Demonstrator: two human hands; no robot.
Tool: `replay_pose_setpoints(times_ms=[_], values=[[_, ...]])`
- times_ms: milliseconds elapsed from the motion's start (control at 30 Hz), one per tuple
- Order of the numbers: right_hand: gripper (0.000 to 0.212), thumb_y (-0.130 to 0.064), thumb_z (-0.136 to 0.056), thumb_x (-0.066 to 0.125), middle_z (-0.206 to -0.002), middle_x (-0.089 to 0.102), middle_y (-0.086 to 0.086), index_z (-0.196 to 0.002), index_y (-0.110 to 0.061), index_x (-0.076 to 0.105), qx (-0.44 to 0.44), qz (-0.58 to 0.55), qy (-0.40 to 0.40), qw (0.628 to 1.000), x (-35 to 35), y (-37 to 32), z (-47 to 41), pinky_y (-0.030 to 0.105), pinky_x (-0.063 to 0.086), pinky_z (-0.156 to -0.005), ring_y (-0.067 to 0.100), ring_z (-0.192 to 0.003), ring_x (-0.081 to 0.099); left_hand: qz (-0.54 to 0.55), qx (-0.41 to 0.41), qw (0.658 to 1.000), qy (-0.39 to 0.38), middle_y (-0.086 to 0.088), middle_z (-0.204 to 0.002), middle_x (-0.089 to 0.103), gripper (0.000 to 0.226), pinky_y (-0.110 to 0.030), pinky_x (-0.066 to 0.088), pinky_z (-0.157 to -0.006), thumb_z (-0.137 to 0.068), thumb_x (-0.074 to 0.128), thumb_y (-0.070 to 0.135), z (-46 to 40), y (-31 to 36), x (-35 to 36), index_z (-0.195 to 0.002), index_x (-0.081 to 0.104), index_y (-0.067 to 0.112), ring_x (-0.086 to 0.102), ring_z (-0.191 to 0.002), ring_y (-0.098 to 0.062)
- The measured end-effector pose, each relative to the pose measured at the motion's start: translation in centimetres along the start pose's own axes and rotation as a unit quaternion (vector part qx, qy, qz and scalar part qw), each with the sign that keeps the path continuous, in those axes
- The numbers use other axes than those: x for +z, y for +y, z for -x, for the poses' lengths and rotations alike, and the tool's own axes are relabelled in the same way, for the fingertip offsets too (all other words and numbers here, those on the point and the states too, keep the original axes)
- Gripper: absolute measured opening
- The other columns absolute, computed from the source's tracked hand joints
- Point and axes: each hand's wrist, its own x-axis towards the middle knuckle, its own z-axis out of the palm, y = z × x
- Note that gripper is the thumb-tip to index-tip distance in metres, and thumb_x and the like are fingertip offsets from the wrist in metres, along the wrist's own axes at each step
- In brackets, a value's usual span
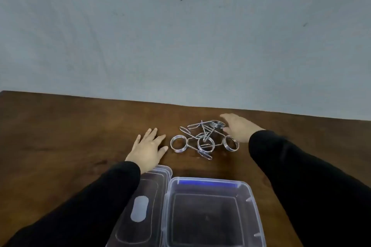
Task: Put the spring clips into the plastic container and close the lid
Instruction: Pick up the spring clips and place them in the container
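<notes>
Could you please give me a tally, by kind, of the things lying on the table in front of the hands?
Spring clips: 4 coils visible in a tangled pile, so about 4; exact count hard to tell
Plastic container: 1, empty
Lid: 1, open, lying left of the container
Total: about 6 things on the table
</notes>
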Motion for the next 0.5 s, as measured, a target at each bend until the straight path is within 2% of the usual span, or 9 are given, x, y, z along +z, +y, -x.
replay_pose_setpoints(times_ms=[67,133,200,300,367,500], values=[[0.062,-0.012,-0.102,0.053,-0.163,0.030,0.008,-0.157,-0.019,0.026,-0.009,0.004,-0.021,1.000,-0.1,-0.1,-1.5,0.037,0.032,-0.115,0.027,-0.144,0.038,-0.005,-0.013,0.999,-0.029,0.000,-0.165,0.001,0.062,-0.045,-0.002,-0.120,-0.099,0.028,0.055,-0.6,-0.3,0.3,-0.155,0.017,0.030,-0.004,-0.150,-0.017],[0.069,-0.006,-0.100,0.055,-0.166,0.024,0.005,-0.158,-0.022,0.022,-0.018,0.002,-0.062,0.998,-0.4,-0.5,-2.8,0.035,0.031,-0.115,0.026,-0.145,0.036,-0.017,-0.014,0.999,-0.037,0.001,-0.165,-0.003,0.066,-0.046,-0.004,-0.120,-0.098,0.027,0.059,-0.8,-0.5,0.6,-0.156,0.012,0.031,-0.007,-0.150,-0.016],[0.071,-0.002,-0.098,0.055,-0.165,0.026,0.005,-0.158,-0.024,0.023,-0.022,0.005,-0.094,0.995,-0.6,-0.7,-4.0,0.034,0.035,-0.113,0.026,-0.142,0.040,-0.028,-0.014,0.999,-0.030,0.003,-0.165,-0.004,0.068,-0.047,-0.005,-0.119,-0.096,0.024,0.062,-0.9,-0.5,0.8,-0.156,0.010,0.032,-0.008,-0.150,-0.015],[0.069,-0.003,-0.096,0.059,-0.157,0.039,0.007,-0.155,-0.025,0.030,-0.037,0.021,-0.133,0.990,-0.8,-0.7,-5.4,0.037,0.043,-0.108,0.028,-0.129,0.052,-0.032,-0.019,0.999,-0.018,0.004,-0.165,-0.004,0.069,-0.046,-0.005,-0.120,-0.095,0.023,0.063,-0.8,-0.4,0.7,-0.156,0.010,0.033,-0.008,-0.150,-0.014],[0.068,-0.007,-0.094,0.063,-0.151,0.042,0.006,-0.152,-0.025,0.035,-0.032,0.033,-0.152,0.987,-0.6,-0.5,-6.0,0.041,0.050,-0.100,0.029,-0.116,0.059,-0.031,-0.022,0.999,-0.014,0.005,-0.165,-0.003,0.069,-0.046,-0.005,-0.120,-0.095,0.023,0.064,-0.7,-0.2,0.8,-0.155,0.011,0.033,-0.007,-0.150,-0.013],[0.051,-0.016,-0.089,0.067,-0.135,0.047,0.007,-0.137,-0.025,0.053,-0.028,0.061,-0.155,0.986,-0.3,-0.1,-6.1,0.041,0.050,-0.088,0.028,-0.103,0.057,-0.034,-0.023,0.999,-0.006,0.005,-0.165,-0.002,0.069,-0.045,-0.005,-0.120,-0.094,0.022,0.065,-0.7,-0.4,1.0,-0.155,0.011,0.035,-0.007,-0.150,-0.013]])
